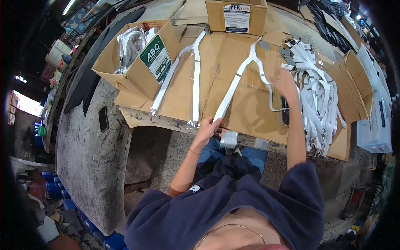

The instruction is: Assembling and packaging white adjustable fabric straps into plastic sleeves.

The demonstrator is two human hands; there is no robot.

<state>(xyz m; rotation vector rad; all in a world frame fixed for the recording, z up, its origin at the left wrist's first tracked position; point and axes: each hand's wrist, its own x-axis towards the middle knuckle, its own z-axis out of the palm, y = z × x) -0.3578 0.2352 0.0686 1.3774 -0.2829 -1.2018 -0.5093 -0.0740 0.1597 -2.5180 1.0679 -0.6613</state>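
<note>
With the strap's fork as the clock's centre and twelve pointing away from the person, the left hand [208, 128] sits at seven, thumb and fingers pinched on the lower end of the white Y-shaped fabric strap [227, 98]. The right hand [284, 85], well apart from it at four, is blurred; whether its fingers grip the strap's curling branch cannot be told.

The strap lies on the brown cardboard sheet [250, 114], one leg straight, the other bowed. To lay it well, the left pinch should probably stay firm while the right smooths the bowed leg flat, free of twists, without dragging the fork round. The flat white strap in clear film [196, 79] at nine makes a fair pattern: fork up, both legs straight.

Near the left hand, around half past six, is a small stack of clear plastic packets [229, 139]. At four, beyond the right hand, spreads the tangled pile of white straps [318, 96]; keeping the curl clear of it would likely avoid snagging. The open brown cardboard box with a green label [127, 81] stands farther out at nine.
</note>
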